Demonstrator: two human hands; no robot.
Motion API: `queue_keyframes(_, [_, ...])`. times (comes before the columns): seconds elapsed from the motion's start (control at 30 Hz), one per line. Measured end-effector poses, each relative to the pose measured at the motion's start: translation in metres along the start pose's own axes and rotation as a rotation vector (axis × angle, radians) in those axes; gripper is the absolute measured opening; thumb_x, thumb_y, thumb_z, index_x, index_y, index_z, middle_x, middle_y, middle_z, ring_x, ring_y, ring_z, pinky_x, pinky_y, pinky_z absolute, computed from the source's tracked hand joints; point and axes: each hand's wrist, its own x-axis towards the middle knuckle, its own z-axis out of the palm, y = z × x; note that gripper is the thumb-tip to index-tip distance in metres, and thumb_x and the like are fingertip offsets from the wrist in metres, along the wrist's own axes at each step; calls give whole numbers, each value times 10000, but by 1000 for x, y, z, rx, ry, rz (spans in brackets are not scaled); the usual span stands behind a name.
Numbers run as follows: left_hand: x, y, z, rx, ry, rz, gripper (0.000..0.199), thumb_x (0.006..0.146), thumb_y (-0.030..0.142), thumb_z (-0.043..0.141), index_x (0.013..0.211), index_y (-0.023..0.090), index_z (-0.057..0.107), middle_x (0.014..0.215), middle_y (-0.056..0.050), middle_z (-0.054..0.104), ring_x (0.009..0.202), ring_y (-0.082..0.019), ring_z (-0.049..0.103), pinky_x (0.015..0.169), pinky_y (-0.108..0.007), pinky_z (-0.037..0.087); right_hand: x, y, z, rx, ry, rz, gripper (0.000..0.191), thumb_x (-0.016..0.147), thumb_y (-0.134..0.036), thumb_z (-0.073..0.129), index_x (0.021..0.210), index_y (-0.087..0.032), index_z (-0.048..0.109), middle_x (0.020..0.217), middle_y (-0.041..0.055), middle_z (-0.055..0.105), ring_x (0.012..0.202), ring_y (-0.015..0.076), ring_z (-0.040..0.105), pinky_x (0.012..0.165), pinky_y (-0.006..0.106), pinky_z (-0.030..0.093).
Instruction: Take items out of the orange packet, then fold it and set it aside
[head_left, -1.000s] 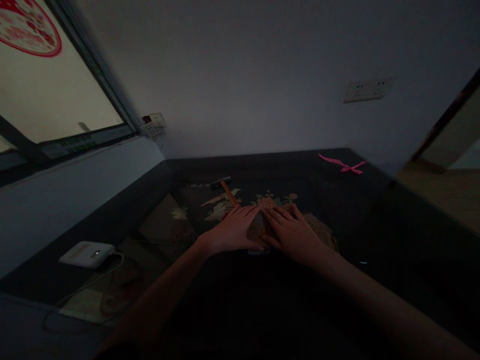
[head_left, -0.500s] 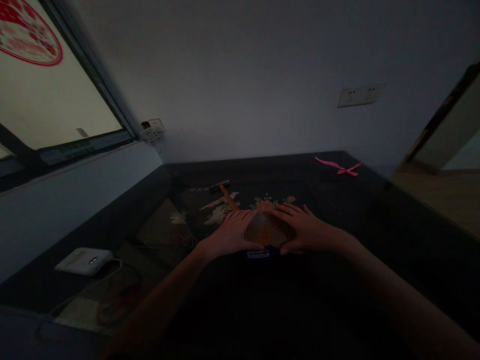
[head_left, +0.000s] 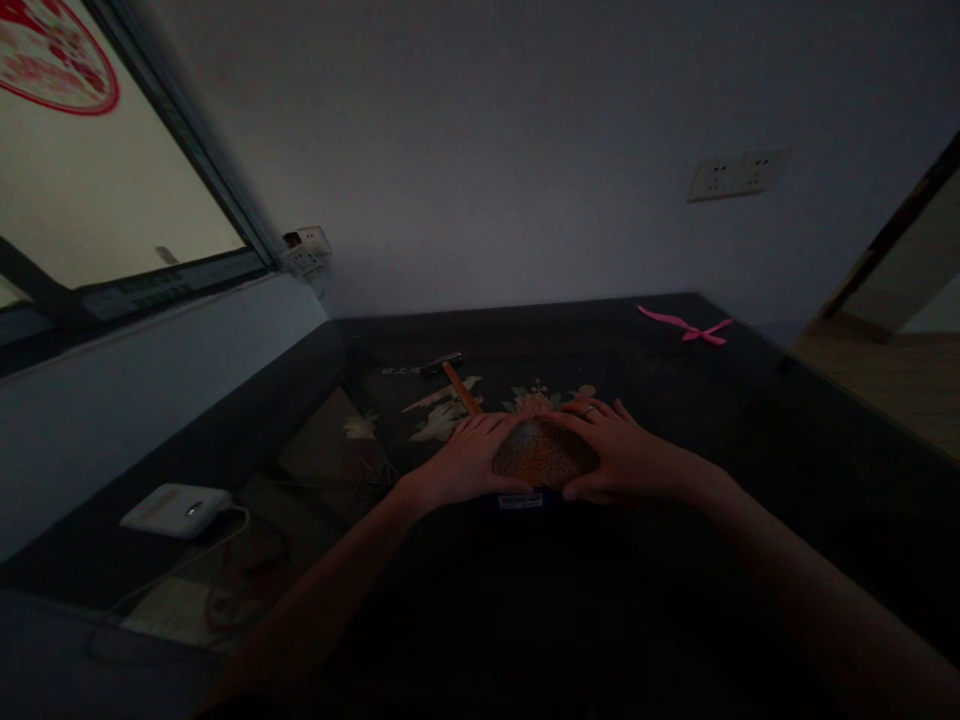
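Observation:
Between my two hands sits a rounded brown speckled object (head_left: 545, 452), with a dark blue base that bears a pale label (head_left: 520, 500). My left hand (head_left: 466, 462) is curved around its left side, thumb along the front and fingers behind. Around the right side wraps my right hand (head_left: 619, 452), with a ring on one finger. Just beyond my left hand lies a hammer with an orange-brown handle (head_left: 461, 388) and a dark head. Printed flowers (head_left: 534, 399) show on the dark table behind the object. The scene is dim, and the object's underside is hard to make out.
On the dark table (head_left: 525, 330), a white device (head_left: 176, 510) with a cable lies at the left. Thin sticks or nails (head_left: 373, 477) lie left of my hands. A pink ribbon (head_left: 694, 331) is at the back right. Wall sockets (head_left: 306, 250) are by the window.
The view has shifted slightly, so the table items appear a little higher and farther right. My hands stay around the brown object.

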Motion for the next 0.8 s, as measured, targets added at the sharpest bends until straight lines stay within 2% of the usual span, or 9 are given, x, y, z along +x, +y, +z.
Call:
queue_keyframes(0.1, [-1,0,0,4,-10,-25,910,688,653,639,1409,187,337,1402,-151,440,1284,-340,398,1060,-491,306,-3,-2,1,5,-70,-10,1100,569,-669,717,1478,-228,283,1488,206,320,1359,444,224,982,747,175])
queue_keyframes(0.17, [-1,0,0,8,-11,-40,911,701,671,613,1417,187,325,1407,-155,431,1289,-345,388,1058,-491,309,-4,-2,3,1,-82,-4,1125,561,-657,729,1488,-226,257,1493,214,305,1355,450,232,990,742,163])
queue_keyframes(0.37, [-2,-1,0,37,-27,-45,917,707,680,598,1427,196,301,1418,-146,416,1305,-336,369,1074,-485,284,-3,-4,4,-20,-40,-14,1001,647,-574,706,1478,-208,285,1430,206,394,1300,425,339,998,698,220])
queue_keyframes(0.57, [-1,-2,2,67,-42,-15,1029,622,679,675,1436,193,275,1416,-149,417,1293,-343,380,1069,-475,285,-1,-4,6,-42,-54,0,955,669,-510,710,1474,-210,294,1418,200,411,1286,412,365,993,699,228])
queue_keyframes(0.7, [0,1,2,84,-39,-26,975,648,653,667,1423,186,304,1371,-152,459,1250,-350,423,1029,-482,329,-3,-4,7,-76,-58,6,1011,644,-592,713,1481,-227,278,1487,209,325,1356,455,227,969,766,150])
queue_keyframes(0.8, [-4,1,-1,73,-25,-27,966,644,645,673,1411,171,327,1356,-157,470,1234,-346,437,1024,-477,339,-8,-11,-4,-86,24,3,1009,653,-624,700,1480,-230,278,1527,194,261,1390,445,133,988,761,119])
